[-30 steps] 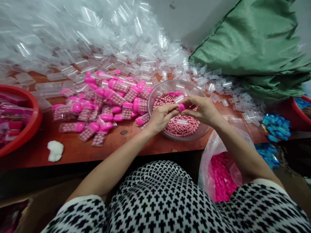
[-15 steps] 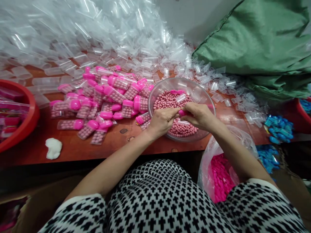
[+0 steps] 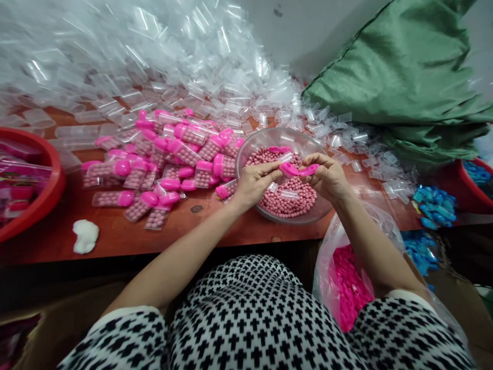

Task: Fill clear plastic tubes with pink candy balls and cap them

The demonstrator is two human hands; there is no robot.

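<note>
Both my hands hover over a clear bowl [image 3: 325, 205] full of small pink beads [image 3: 287, 200]. My left hand [image 3: 256, 182] is closed around a small container topped by a pink cap [image 3: 288, 169]; the container body is mostly hidden in my fingers. My right hand [image 3: 327, 177] is closed on another pink cap [image 3: 309, 168], just right of the first one. A clear empty tube [image 3: 288, 193] lies on the beads below my hands.
Filled pink-capped tubes [image 3: 169, 164] are piled left of the bowl, a big heap of clear empty tubes [image 3: 134, 56] behind. A red basin [image 3: 46, 198] sits far left, a white wad [image 3: 85, 235] near the table edge, a bag of pink caps [image 3: 350, 288] by my lap, blue caps [image 3: 435, 205] right, green sack [image 3: 400, 77].
My hands have drawn slightly apart and risen a little. The right hand now shows a second pink cap, held apart from the capped container in the left.
</note>
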